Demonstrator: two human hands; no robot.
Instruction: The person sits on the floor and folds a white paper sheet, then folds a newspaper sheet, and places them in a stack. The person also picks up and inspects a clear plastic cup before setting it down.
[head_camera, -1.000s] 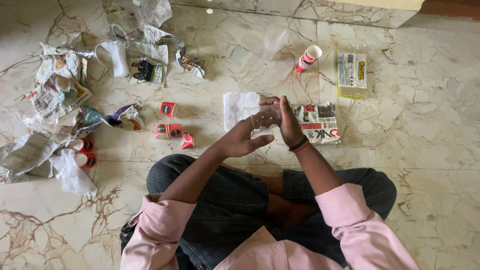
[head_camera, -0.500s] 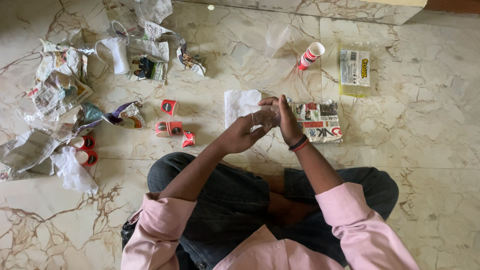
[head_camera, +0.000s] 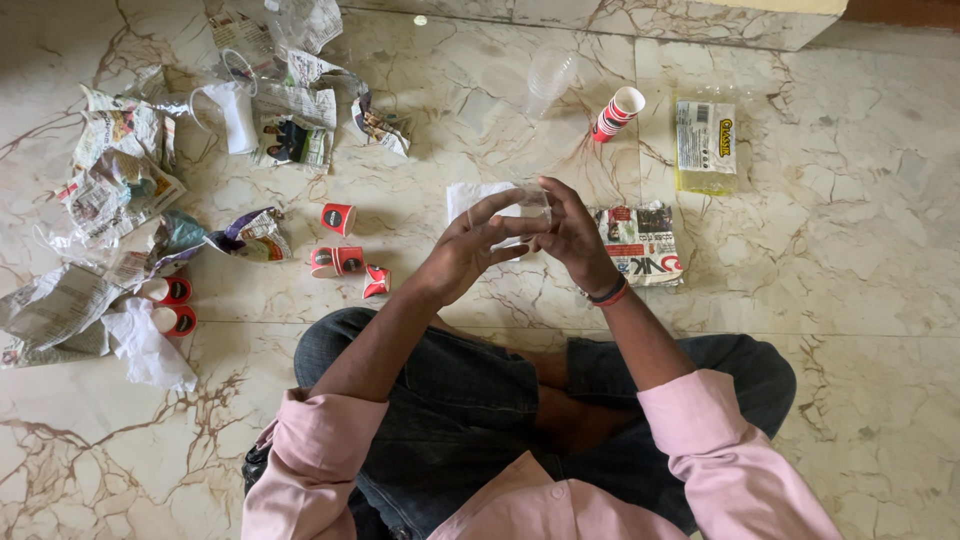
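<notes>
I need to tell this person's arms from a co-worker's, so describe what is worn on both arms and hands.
Both arms wear pink shirt sleeves rolled up near the elbows, so the forearms are bare. The left hand has no glove, ring or band that shows. The right hand is also ungloved, with a black band and a red band together at the wrist.

Marble floor (head_camera: 850, 300), cream with brown veins. Far left: crumpled newspaper sheets (head_camera: 115, 165) and a white tissue wad (head_camera: 145, 345). Small red paper cups (head_camera: 338, 218) lie scattered near centre-left, some on their sides. Upper centre: a stack of clear plastic cups (head_camera: 548, 78); just right, a stack of red-and-white cups (head_camera: 617, 113). A yellow-edged packet (head_camera: 704, 145) sits beyond, a folded newspaper (head_camera: 645, 245) below it.
</notes>
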